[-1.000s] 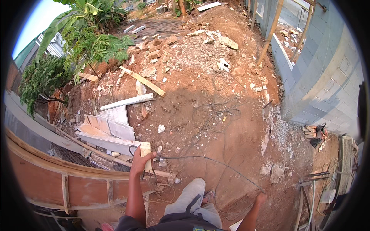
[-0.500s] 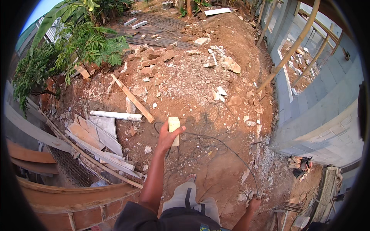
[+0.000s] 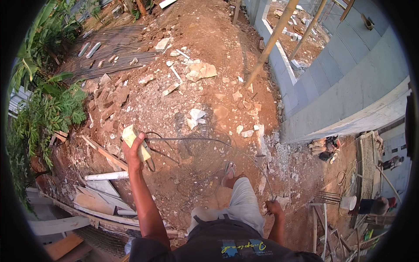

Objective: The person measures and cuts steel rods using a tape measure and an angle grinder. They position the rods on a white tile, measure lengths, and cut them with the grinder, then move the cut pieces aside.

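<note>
My left hand (image 3: 133, 153) is raised at left of centre, closed around a pale yellow rectangular block (image 3: 130, 134). A dark cable (image 3: 196, 139) forms loops beside the block and arcs across to the right; where it joins or wraps the block is hidden by my fingers. Low on the right, my right hand (image 3: 274, 208) has its fingers closed on the cable's other visible stretch. Between the hands the cable hangs in a loose curve above the reddish dirt. My sandalled foot (image 3: 228, 171) stands on the ground below it.
Rubble and white stone chunks (image 3: 196, 117) cover the dirt ahead. A timber plank (image 3: 104, 152), a white pipe (image 3: 107, 175) and broken boards lie at left. A grey block wall (image 3: 331, 96) with a leaning pole (image 3: 273, 43) rises at right. A person (image 3: 375, 205) is near a white bucket (image 3: 348, 203).
My view has swung to the right, and I have stepped, with a sandalled foot now forward. The left hand still grips the block, now tilted; the right still grips the cable.
</note>
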### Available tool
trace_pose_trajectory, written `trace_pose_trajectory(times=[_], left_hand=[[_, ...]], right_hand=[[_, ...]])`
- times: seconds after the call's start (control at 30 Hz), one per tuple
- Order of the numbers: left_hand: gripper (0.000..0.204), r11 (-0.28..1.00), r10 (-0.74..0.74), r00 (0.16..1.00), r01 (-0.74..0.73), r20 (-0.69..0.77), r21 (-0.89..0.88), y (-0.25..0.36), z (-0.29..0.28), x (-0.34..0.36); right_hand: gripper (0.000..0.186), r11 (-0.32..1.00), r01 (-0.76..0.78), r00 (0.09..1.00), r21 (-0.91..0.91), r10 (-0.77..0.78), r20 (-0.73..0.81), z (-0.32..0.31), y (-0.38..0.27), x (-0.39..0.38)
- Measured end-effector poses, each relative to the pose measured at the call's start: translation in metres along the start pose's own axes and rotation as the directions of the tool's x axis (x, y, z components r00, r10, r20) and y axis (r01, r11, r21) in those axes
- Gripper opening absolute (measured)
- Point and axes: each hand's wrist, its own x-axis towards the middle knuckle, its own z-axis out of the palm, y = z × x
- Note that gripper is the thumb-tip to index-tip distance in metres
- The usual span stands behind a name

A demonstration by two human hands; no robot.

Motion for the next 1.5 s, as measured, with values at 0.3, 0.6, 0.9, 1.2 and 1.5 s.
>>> trace_pose_trajectory(times=[0.3, 0.6, 0.9, 1.2, 1.5], left_hand=[[0.038, 0.977, -0.110, 0.884, 0.180, -0.455, 0.115, 0.043, 0.047, 0.054], [0.034, 0.985, -0.150, 0.890, 0.099, -0.431, -0.138, 0.057, 0.153, 0.233], [0.039, 0.994, -0.074, 0.958, 0.095, -0.275, 0.061, 0.136, 0.355, 0.559], [0.046, 0.978, 0.166, 0.982, -0.152, -0.092, 0.145, 0.230, 0.508, 0.796], [0.042, 0.984, -0.150, 0.836, 0.180, -0.527, 0.006, 0.096, 0.538, 0.952]], right_hand=[[0.040, 0.561, 0.825, 0.499, -0.059, -0.776, -0.386, -0.222, -0.577, -0.147], [0.025, -0.071, 0.997, -0.079, -0.038, -0.763, -0.641, -0.344, -0.819, -0.104], [0.023, -0.058, 0.996, 0.005, 0.064, -0.700, -0.714, -0.424, -1.087, 0.033], [0.027, 0.231, 0.894, 0.437, 0.384, -0.641, -0.631, -0.434, -1.237, 0.249], [0.039, 0.493, 0.741, 0.671, 0.456, -0.542, -0.506, -0.455, -1.404, 0.533]])
